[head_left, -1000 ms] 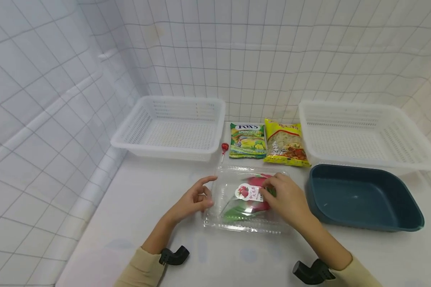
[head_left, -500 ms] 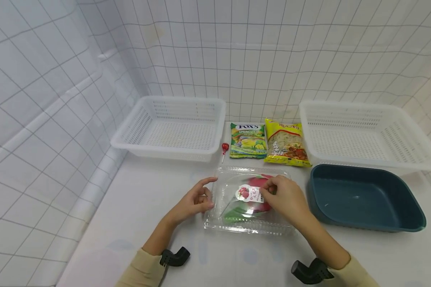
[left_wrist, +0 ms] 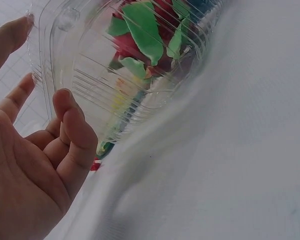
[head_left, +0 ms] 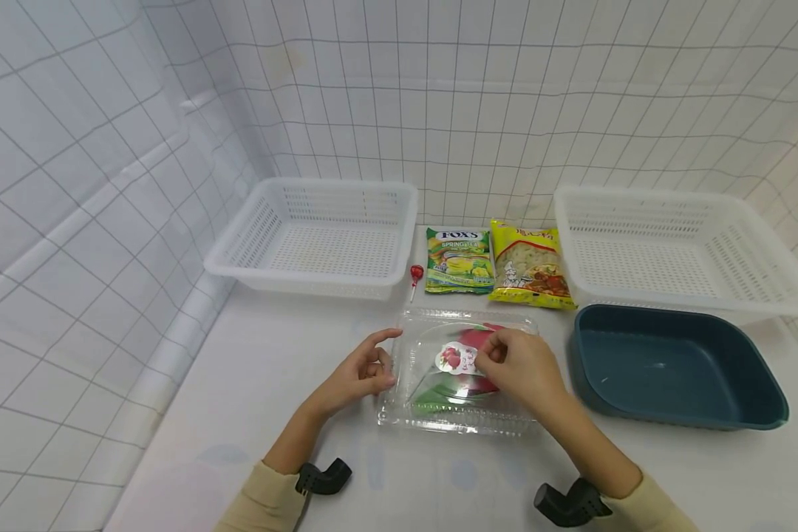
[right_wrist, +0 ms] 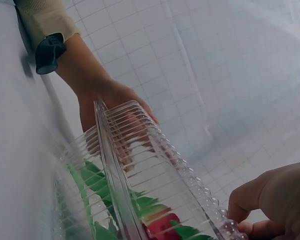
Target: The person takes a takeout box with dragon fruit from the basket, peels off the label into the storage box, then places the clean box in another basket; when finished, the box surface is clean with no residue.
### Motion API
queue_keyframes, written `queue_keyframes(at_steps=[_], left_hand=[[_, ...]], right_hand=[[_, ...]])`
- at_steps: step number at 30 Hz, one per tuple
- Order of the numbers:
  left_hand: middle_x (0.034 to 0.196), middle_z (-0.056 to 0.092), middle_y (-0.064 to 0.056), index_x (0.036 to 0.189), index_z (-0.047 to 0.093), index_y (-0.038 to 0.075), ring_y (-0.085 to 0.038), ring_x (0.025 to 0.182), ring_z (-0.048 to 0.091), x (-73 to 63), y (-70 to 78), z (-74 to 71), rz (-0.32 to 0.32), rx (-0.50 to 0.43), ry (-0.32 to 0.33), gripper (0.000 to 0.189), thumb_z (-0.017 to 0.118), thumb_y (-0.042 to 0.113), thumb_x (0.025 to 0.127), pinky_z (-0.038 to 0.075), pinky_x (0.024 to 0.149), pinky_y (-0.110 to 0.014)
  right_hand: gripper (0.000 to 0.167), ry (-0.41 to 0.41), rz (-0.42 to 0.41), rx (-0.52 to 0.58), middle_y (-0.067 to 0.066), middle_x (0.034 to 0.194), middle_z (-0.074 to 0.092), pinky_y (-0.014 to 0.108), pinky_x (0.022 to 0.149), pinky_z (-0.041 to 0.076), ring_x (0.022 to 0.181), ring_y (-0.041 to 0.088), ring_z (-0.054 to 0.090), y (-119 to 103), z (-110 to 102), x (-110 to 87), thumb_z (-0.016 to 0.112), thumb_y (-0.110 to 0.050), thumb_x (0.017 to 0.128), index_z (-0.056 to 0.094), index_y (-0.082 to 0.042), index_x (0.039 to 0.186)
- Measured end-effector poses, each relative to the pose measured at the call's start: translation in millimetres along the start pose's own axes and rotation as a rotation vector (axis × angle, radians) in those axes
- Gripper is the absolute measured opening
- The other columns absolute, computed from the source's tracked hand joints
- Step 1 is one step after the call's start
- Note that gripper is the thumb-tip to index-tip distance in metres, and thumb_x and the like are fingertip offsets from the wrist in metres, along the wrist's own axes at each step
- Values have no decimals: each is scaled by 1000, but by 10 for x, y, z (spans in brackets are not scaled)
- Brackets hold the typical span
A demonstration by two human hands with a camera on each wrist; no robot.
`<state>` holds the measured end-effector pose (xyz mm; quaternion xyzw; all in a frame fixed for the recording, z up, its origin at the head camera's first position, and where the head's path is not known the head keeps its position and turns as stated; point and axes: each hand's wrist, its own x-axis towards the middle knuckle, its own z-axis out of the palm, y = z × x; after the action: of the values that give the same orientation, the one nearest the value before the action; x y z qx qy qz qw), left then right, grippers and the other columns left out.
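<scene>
A clear plastic clamshell box (head_left: 408,347) lies on the table in front of me, its lid down. Through the lid shows a pink-red, fruit-like thing (head_left: 475,337) with green leaf-like flaps (left_wrist: 142,32). A white sticker (head_left: 454,358) with a red fruit picture is on the lid. My right hand (head_left: 528,369) pinches the sticker's right end between thumb and forefinger, covering that part of it. My left hand (head_left: 355,373) is at the box's left edge with fingers spread; in the left wrist view its fingertips (left_wrist: 27,25) touch the clear rim.
Behind the box are a red lollipop (head_left: 417,273), a green FOX'S candy bag (head_left: 459,260) and a yellow food packet (head_left: 530,266). White perforated baskets (head_left: 312,284) (head_left: 678,295) stand at back left and right. A dark blue basin (head_left: 672,414) is at right.
My right hand has shifted slightly left over the lid, and less of the sticker's right end shows. The left hand and the box have stayed nearly still.
</scene>
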<state>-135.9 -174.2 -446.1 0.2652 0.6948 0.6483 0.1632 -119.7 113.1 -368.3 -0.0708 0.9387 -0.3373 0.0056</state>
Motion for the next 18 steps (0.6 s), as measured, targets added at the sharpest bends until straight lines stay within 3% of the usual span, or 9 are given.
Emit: queue_keyframes(at_steps=[10, 18], left_hand=[[87, 49, -9, 149, 30, 8, -7, 62, 46, 7, -14, -4, -7, 1, -1, 70, 68, 17, 91, 42, 56, -23], [89, 49, -10, 148, 30, 8, -8, 62, 47, 5, -1, 4, -12, -7, 3, 70, 68, 18, 91, 43, 56, -23]], right_hand=[[5, 87, -72, 97, 0, 74, 60, 27, 63, 48, 70, 15, 54, -4, 53, -18, 68, -6, 83, 65, -8, 85], [7, 133, -104, 112, 2, 80, 64, 29, 65, 49, 74, 16, 56, -4, 65, -26, 68, -2, 84, 69, -6, 89]])
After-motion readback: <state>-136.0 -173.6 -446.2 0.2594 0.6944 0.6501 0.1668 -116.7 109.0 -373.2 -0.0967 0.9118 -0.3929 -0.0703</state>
